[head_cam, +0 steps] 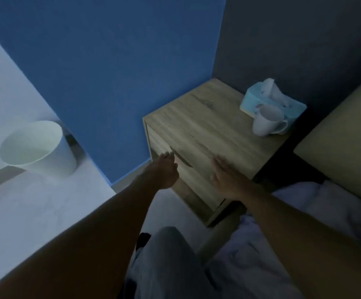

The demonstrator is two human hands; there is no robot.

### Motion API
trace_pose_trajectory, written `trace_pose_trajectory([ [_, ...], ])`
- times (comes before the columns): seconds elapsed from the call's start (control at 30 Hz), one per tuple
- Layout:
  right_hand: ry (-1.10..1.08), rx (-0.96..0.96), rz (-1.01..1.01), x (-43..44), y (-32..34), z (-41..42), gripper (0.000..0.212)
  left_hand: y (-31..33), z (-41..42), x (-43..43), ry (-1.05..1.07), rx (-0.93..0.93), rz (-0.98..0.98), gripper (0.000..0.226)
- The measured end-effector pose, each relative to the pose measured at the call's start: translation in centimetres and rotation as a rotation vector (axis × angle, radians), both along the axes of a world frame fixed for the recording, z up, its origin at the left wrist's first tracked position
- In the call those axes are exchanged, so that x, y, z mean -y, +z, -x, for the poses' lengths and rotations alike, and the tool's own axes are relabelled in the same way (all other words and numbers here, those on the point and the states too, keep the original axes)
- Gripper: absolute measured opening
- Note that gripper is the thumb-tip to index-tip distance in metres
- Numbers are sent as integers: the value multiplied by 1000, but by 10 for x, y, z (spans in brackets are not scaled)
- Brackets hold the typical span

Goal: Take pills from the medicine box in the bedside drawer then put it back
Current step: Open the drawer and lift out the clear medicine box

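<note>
Your left hand (pixel 164 169), fingers loosely extended and empty, reaches the closed drawer's cut-out handle (pixel 182 159) to pull it, while your right hand (pixel 224 180), at 3 o'clock of it, lies flat and open, bracing the bedside cabinet (pixel 214 124).

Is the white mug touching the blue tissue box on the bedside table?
Cannot tell. In the head view the white mug stands in front of the tissue box and overlaps it, so any gap between them is hidden.
</note>
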State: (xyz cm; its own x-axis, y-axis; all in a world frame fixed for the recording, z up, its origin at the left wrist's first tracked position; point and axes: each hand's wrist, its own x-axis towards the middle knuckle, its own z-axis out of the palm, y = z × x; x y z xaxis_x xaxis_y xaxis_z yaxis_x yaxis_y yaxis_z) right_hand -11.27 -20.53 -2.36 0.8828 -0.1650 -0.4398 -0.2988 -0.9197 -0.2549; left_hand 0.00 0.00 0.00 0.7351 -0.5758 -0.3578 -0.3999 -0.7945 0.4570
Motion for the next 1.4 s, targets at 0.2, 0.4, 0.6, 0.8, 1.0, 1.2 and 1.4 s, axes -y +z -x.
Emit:
trace_pose_trajectory([
  [0.2,57,350,194,-4,-56,8,67,-58,-14,15,169,-213,138,63],
  [0.4,49,469,274,-1,-71,4,65,-100,-25,45,417,-310,434,85],
  [0.6,62,490,308,-1,-75,3,64,-124,-21,67,597,-334,788,68],
  [0.8,59,479,297,-1,-74,2,64,-123,-18,69,603,-387,835,90],
  [1.0,54,489,308,-3,-72,2,64,-122,-15,43,572,-486,726,92],
  [1.2,60,474,330,-3,-72,1,64,-126,-8,3,575,-540,721,94],
  [1.4,60,482,331,-1,-73,1,63,-131,5,-35,593,-513,688,93],
])
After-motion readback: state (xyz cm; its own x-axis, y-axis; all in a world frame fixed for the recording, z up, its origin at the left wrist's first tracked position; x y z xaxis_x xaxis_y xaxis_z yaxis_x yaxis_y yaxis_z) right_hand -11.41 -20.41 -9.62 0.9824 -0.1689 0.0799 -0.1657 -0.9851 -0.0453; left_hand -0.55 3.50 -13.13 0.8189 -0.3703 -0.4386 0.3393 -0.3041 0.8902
